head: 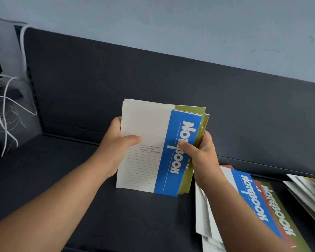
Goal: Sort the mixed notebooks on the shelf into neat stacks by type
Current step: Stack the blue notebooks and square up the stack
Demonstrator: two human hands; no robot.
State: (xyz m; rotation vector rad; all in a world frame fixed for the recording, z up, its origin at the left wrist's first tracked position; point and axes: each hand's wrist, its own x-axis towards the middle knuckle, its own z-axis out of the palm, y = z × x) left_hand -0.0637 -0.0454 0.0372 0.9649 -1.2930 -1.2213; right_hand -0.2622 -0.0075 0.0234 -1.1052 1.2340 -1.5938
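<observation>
Far left: white cords (pixel 5 106), loose beside the end panel, no part of the sort.
Base: dark shelf (pixel 80 197).
Centre-left: left hand (pixel 116 140), thumb flat on the cream cover, fingers curled round the left edge, gripping.
Centre: held bundle (pixel 144 124) of several notebooks, upright over mid-shelf. The blue-banded notebook (pixel 178 151) is foremost and the olive notebook (pixel 191 110) is behind it, edges uneven. Whether the lower edge touches the shelf cannot be told.
Centre-right: right hand (pixel 202 151), thumb on the blue band, fingers wrapped behind the right edge, gripping.
Right: mixed pile (pixel 251 197) of blue, red and olive covers, fanned flat on the shelf. A pale pile (pixel 307 190) lies beyond it.
Handling: probably sorting by cover. Keep the left grip firm, slide off one cover at a time, lay like on like, square the edges.
</observation>
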